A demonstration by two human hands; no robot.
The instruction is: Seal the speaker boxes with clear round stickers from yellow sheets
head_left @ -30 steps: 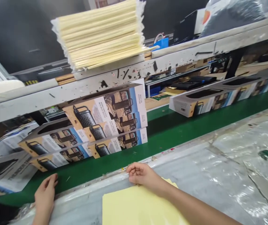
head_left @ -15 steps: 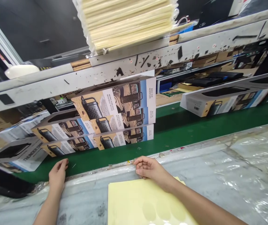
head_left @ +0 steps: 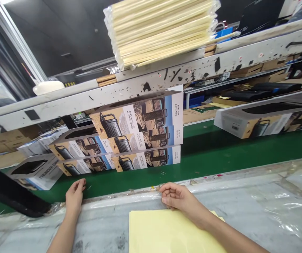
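My left hand (head_left: 75, 195) hovers by the near edge of the green surface (head_left: 140, 177), its fingers curled together, and I cannot make out anything in them. Over the far edge of the yellow sheets (head_left: 161, 228), my right hand (head_left: 175, 196) has its fingers curled loosely, with nothing visible in them. Beyond both hands, printed speaker boxes (head_left: 137, 121) stand stacked in the middle on the green surface. Lower stacked boxes (head_left: 83, 154) adjoin them on the left.
A grey-and-white box (head_left: 42, 174) lies at the left near a black post (head_left: 11, 189). More boxes (head_left: 267, 116) stand at the right. A scuffed white beam (head_left: 140, 82) crosses above, bearing wrapped yellow sheets (head_left: 164, 31). Clear plastic film (head_left: 274, 207) covers the near table.
The camera view has shifted, so most things appear farther right. The boxes at the right look nearer. Both hands keep about the same pose and place relative to the table.
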